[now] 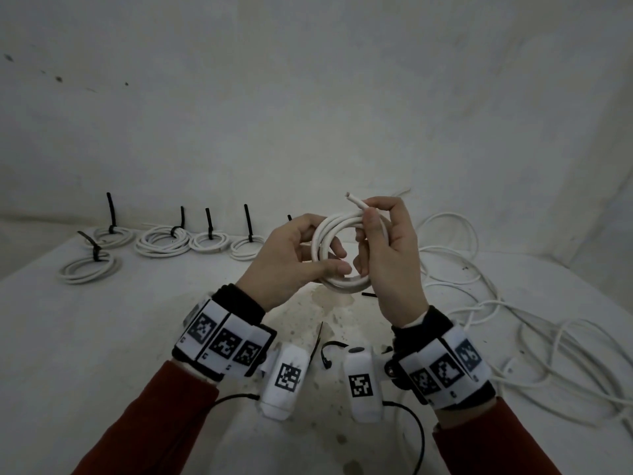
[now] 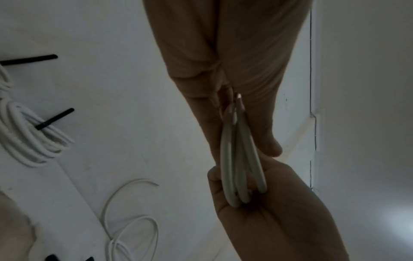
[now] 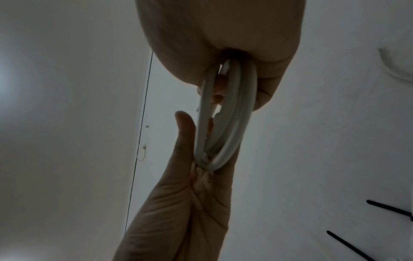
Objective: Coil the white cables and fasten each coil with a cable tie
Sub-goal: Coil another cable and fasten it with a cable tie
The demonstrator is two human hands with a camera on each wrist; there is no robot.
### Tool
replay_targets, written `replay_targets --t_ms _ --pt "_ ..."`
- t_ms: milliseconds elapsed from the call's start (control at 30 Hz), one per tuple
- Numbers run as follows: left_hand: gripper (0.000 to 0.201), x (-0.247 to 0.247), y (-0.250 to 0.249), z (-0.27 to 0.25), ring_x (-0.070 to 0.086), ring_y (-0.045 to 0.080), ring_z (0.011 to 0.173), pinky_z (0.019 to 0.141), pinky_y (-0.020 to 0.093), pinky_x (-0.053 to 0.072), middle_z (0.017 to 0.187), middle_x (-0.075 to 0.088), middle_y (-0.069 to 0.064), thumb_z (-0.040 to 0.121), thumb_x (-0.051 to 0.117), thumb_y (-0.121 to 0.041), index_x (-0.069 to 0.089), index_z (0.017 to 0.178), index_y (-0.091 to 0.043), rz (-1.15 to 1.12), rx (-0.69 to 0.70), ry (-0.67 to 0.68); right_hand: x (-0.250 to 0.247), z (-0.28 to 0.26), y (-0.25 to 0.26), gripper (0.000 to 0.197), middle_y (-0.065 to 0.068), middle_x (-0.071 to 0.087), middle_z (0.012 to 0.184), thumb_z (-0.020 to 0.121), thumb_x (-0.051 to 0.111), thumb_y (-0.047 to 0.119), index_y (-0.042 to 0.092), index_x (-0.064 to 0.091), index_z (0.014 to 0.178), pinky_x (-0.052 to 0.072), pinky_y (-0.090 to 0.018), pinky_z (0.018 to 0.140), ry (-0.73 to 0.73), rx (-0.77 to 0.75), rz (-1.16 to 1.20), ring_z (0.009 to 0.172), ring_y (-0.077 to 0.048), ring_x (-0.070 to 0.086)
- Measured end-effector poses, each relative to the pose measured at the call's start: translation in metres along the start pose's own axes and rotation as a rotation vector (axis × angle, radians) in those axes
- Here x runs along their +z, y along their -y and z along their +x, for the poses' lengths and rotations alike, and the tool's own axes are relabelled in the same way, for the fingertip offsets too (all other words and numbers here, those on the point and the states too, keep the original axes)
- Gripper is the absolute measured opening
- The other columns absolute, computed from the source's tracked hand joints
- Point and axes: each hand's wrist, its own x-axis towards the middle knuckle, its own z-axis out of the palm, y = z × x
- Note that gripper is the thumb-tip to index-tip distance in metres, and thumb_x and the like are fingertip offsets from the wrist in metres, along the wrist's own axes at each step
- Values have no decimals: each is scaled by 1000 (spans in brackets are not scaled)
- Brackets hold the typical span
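Observation:
In the head view both hands hold a small white cable coil [image 1: 330, 234] upright above the table. My left hand [image 1: 337, 260] grips its left and lower side, thumb in front and fingers through the ring. My right hand [image 1: 368, 214] pinches the top right of the coil, where the cut cable end [image 1: 352, 199] sticks out up and to the left. The coil carries no tie. Seen edge-on, the coil [image 2: 236, 159] runs between the two hands in the left wrist view, and the coil [image 3: 223, 123] does so again in the right wrist view.
Several coils bound with black ties lie along the back left, among them one coil [image 1: 89, 269] and another [image 1: 164, 240]. Loose black cable ties [image 1: 317, 341] lie on the stained table [image 1: 335, 423] below my hands. Loose white cables [image 1: 479, 303] sprawl at the right.

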Motion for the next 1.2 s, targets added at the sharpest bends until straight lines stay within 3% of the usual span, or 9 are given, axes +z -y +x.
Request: replay_targets --t_ms 100,200,333,500,700,867,933,1033,1200 --pt "12 6 -3 1 66 21 62 66 36 58 70 61 2 91 57 -8 60 102 -6 -73 -64 -12 -2 1 -1 10 -5 49 73 101 45 22 23 55 98 37 -23 40 3 -19 -33 44 -11 38" --pt "24 17 -3 2 53 11 50 80 44 56 59 46 -3 100 40 -19 58 95 -4 -232 -166 -46 0 -1 -5 10 -1 56 80 101 46 25 28 56 99 41 -21 51 2 -83 -126 52 -5 47" --pt "27 22 -1 4 40 6 47 65 27 54 61 35 -2 102 33 -20 48 83 -8 -272 -121 -217 6 -2 -6 6 -6 63 99 99 50 21 21 56 100 51 -29 68 -144 -151 -89 77 -17 63" --pt "27 9 -1 9 37 6 47 67 27 55 58 36 -5 102 31 -21 45 83 -9 -426 -95 -254 -1 4 -2 7 -8 60 85 97 53 9 6 54 91 53 -23 58 -364 154 195 55 -9 62" --pt "28 9 -4 5 35 6 47 65 28 54 56 34 -8 102 32 -22 46 83 -9 -277 -126 -126 -7 3 -3 14 -10 62 69 91 53 -5 1 65 85 48 -21 46 -40 523 206 43 -9 54" --pt "30 9 -3 5 34 5 45 55 22 53 55 32 -5 103 31 -21 45 79 -9 -232 -151 -217 -4 3 5 39 -10 69 73 95 42 4 5 75 73 50 -29 66 165 652 294 61 -18 63" --pt "30 7 -3 6 34 5 44 55 22 53 54 32 -5 103 31 -20 45 78 -9 -217 -148 -254 -2 2 5 42 -11 70 77 94 42 9 7 75 69 46 -34 74 173 628 306 73 -25 61" --pt "30 3 -4 6 35 6 46 51 18 48 58 32 -2 103 31 -20 45 78 -10 -136 -122 -286 1 1 9 40 -8 71 84 97 40 25 4 73 88 42 -37 78 195 580 385 79 -23 58" --pt "29 8 -3 4 39 5 45 51 15 47 58 34 -2 102 32 -20 46 80 -9 -59 -91 -231 0 0 15 32 6 61 55 102 41 14 5 64 82 46 -17 56 86 435 332 52 -4 56"
